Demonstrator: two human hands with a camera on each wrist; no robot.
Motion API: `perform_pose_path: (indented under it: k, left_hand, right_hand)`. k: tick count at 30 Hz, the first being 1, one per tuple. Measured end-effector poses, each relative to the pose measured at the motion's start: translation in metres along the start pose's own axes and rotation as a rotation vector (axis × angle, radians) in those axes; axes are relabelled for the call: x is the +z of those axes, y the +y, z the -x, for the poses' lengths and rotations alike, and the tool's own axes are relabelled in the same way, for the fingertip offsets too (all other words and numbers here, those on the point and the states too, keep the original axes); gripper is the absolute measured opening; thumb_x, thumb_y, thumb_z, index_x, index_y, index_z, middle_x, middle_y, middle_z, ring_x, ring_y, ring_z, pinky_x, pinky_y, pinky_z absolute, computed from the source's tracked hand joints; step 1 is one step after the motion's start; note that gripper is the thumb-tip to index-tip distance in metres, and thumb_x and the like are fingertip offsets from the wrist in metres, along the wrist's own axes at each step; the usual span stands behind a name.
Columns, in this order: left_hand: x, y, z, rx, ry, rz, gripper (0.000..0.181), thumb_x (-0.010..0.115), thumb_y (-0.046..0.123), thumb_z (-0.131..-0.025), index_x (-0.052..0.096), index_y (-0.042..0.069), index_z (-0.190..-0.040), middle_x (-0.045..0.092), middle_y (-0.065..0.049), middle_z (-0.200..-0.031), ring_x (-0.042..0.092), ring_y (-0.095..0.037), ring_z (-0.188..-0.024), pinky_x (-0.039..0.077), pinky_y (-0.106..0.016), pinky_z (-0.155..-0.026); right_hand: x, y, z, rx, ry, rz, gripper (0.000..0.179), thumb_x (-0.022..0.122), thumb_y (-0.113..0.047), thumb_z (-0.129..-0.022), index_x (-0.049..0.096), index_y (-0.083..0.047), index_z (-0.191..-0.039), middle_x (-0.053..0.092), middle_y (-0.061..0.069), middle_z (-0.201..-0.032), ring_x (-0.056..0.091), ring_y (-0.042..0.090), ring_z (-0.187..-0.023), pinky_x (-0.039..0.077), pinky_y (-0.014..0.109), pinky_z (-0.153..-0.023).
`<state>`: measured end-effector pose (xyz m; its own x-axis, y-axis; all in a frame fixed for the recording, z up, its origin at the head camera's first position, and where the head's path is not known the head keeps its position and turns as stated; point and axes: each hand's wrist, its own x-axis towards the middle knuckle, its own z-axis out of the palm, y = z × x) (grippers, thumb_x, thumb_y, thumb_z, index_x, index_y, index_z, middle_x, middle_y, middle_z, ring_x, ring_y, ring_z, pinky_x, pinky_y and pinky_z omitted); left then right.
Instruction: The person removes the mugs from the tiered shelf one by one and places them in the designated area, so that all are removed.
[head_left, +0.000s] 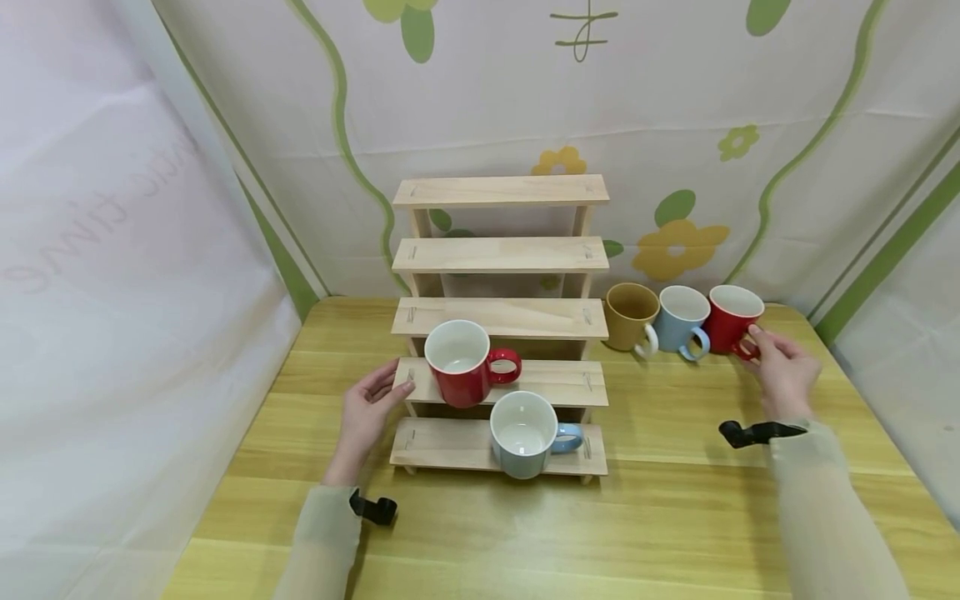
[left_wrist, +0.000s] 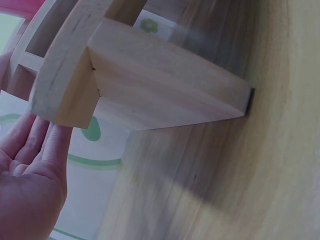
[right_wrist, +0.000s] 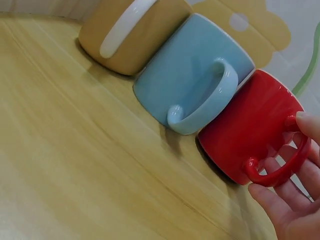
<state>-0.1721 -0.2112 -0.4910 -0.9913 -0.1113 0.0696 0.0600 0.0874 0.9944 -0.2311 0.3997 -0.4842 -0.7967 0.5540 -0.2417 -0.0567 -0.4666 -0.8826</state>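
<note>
My left hand point(head_left: 367, 415) holds the left end of a board of the stepped wooden rack point(head_left: 498, 190), second step from the bottom. In the left wrist view its fingers point(left_wrist: 56, 147) meet the board's end; part of the grip is hidden. At the far right, my right hand point(head_left: 786, 371) pinches the handle of a red mug point(head_left: 729, 323) standing upright on the table. The right wrist view shows thumb and fingers around that handle point(right_wrist: 280, 175). Another red mug point(head_left: 463, 385) stands on the rack's second step, and a light blue mug point(head_left: 522, 458) on the lowest; both handles point right.
Beside the held mug stand a blue mug point(head_left: 678, 327) and a mustard mug with white handle point(head_left: 626, 329), in a close row right of the rack. The wooden table point(head_left: 667, 533) ends at printed white cloth walls point(head_left: 487, 92) behind and at the sides.
</note>
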Motion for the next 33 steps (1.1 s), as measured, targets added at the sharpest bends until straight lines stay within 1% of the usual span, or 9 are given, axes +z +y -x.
perform_pose_path:
  k: [5, 10, 13, 17, 20, 24, 30, 33]
  left_hand:
    - [-0.0001, 0.0011, 0.0007, 0.0, 0.0, -0.008, 0.05, 0.079, 0.013, -0.092, 0.062, 0.001, -0.138, 0.065, -0.019, -0.127, 0.064, -0.015, -0.11, 0.052, -0.024, -0.096]
    - [-0.0002, 0.0032, 0.0017, 0.003, 0.004, 0.004, 0.05, 0.079, 0.011, -0.091, 0.062, 0.001, -0.137, 0.065, -0.019, -0.127, 0.065, -0.016, -0.11, 0.053, -0.025, -0.095]
    - [0.0002, 0.0036, 0.0016, 0.007, 0.006, 0.013, 0.05, 0.08, 0.009, -0.091, 0.062, 0.001, -0.137, 0.065, -0.02, -0.127, 0.065, -0.017, -0.11, 0.054, -0.025, -0.094]
    - [-0.0003, 0.0023, 0.0006, 0.015, 0.005, 0.017, 0.05, 0.079, 0.009, -0.091, 0.062, 0.0, -0.137, 0.065, -0.02, -0.126, 0.065, -0.017, -0.109, 0.054, -0.026, -0.094]
    - [-0.0009, 0.0007, -0.0004, 0.021, 0.001, 0.016, 0.05, 0.079, 0.01, -0.091, 0.062, 0.0, -0.137, 0.065, -0.021, -0.127, 0.065, -0.016, -0.11, 0.053, -0.025, -0.095]
    - [-0.0008, -0.0009, -0.001, 0.017, -0.005, 0.013, 0.05, 0.079, 0.012, -0.092, 0.061, 0.0, -0.137, 0.065, -0.02, -0.127, 0.065, -0.015, -0.11, 0.052, -0.024, -0.096]
    - [-0.0007, -0.0006, -0.0004, 0.014, -0.003, 0.018, 0.049, 0.079, 0.011, -0.091, 0.062, 0.0, -0.137, 0.065, -0.02, -0.127, 0.065, -0.015, -0.11, 0.053, -0.025, -0.095]
    - [-0.0007, 0.0005, 0.0003, 0.015, -0.001, 0.023, 0.05, 0.08, 0.01, -0.091, 0.062, 0.001, -0.136, 0.065, -0.02, -0.127, 0.065, -0.016, -0.11, 0.053, -0.025, -0.095]
  right_hand:
    - [0.0015, 0.0007, 0.0018, -0.002, 0.015, -0.015, 0.011, 0.085, -0.004, -0.083, 0.076, -0.001, -0.089, 0.075, 0.005, -0.085, 0.073, 0.014, -0.073, 0.06, 0.033, -0.066]
    - [0.0031, 0.0011, 0.0037, 0.003, 0.012, -0.02, 0.01, 0.084, -0.002, -0.083, 0.076, 0.0, -0.087, 0.073, 0.005, -0.084, 0.072, 0.015, -0.071, 0.061, 0.033, -0.064]
    - [0.0023, 0.0026, 0.004, 0.019, 0.013, -0.013, 0.013, 0.086, -0.003, -0.081, 0.076, 0.0, -0.089, 0.073, 0.005, -0.087, 0.073, 0.015, -0.074, 0.06, 0.033, -0.065]
    - [0.0022, 0.0045, 0.0031, 0.023, 0.017, -0.011, 0.014, 0.087, -0.003, -0.08, 0.077, -0.001, -0.089, 0.074, 0.005, -0.087, 0.073, 0.014, -0.073, 0.06, 0.033, -0.065]
    - [0.002, 0.0057, 0.0018, 0.01, 0.031, 0.009, 0.011, 0.086, -0.004, -0.081, 0.078, -0.003, -0.088, 0.074, 0.004, -0.083, 0.072, 0.012, -0.07, 0.061, 0.029, -0.063]
    - [-0.0001, 0.0076, 0.0001, 0.004, 0.044, 0.045, 0.012, 0.087, -0.007, -0.081, 0.079, -0.007, -0.088, 0.075, 0.002, -0.081, 0.072, 0.009, -0.071, 0.06, 0.024, -0.064]
    - [-0.0035, 0.0082, 0.0003, 0.018, 0.028, 0.075, 0.015, 0.087, -0.008, -0.082, 0.079, -0.011, -0.095, 0.075, -0.003, -0.082, 0.07, 0.005, -0.074, 0.059, 0.02, -0.067]
    - [-0.0036, 0.0061, 0.0022, 0.02, 0.038, 0.106, 0.022, 0.088, -0.011, -0.081, 0.08, -0.012, -0.102, 0.075, -0.007, -0.085, 0.068, 0.002, -0.078, 0.057, 0.017, -0.066]
